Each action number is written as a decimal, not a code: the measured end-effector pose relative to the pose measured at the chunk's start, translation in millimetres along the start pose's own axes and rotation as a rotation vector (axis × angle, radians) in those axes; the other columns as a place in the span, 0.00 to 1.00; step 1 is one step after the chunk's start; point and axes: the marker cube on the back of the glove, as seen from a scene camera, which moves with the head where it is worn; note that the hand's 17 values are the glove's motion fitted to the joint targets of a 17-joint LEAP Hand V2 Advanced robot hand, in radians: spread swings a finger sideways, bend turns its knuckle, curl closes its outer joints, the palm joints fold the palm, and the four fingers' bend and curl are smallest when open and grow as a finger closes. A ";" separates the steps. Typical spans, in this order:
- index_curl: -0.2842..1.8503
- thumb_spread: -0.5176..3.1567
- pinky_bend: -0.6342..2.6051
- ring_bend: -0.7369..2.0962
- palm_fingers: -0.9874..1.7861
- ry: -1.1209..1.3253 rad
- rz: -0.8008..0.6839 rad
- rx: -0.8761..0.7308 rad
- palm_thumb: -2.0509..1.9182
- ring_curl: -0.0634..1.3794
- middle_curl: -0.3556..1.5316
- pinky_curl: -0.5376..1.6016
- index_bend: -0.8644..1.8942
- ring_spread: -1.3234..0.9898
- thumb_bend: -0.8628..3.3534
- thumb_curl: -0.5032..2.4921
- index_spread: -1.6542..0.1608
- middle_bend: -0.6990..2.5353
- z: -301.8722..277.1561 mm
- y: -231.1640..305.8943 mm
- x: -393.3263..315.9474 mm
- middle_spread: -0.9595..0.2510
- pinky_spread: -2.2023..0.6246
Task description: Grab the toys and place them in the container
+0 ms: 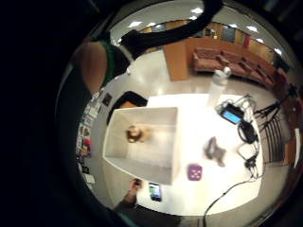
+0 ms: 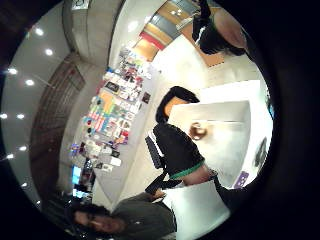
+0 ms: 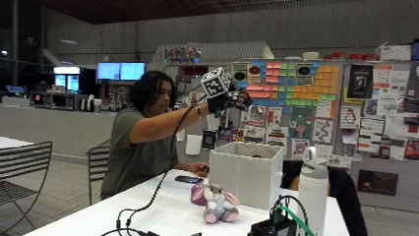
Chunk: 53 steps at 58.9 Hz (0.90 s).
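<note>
One brown toy (image 1: 136, 134) lies in the container (image 3: 243, 169); the bunny (image 3: 219, 201) and purple toy (image 1: 194, 172) wait on the worktop (image 3: 164, 214). The right hand (image 3: 225, 102) hovers above, fingers loosely curled, empty.

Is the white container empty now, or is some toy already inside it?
Not empty. The little finger side palm view shows one brown toy lying on the floor of the white container; the grey bunny lies outside, on the table.

Gloved right hand (image 3: 225, 102) raised high, fingers loosely spread; bare hand (image 3: 198, 169) resting low.
</note>
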 end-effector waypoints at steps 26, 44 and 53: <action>0.44 0.47 0.44 0.42 0.45 0.295 0.496 -0.368 0.53 0.30 0.48 0.41 0.39 0.45 0.20 0.31 0.67 0.34 155.9 116.4 269.3 0.60 0.76; 0.40 0.44 0.49 0.48 0.56 0.273 0.522 -0.345 0.64 0.29 0.44 0.42 0.36 0.47 0.24 0.32 0.66 0.28 205.8 158.0 308.7 0.59 0.74; 0.38 0.39 0.45 0.59 0.74 0.209 0.492 -0.184 0.69 0.36 0.49 0.41 0.38 0.42 0.25 0.35 0.68 0.38 206.6 168.5 307.4 0.54 0.66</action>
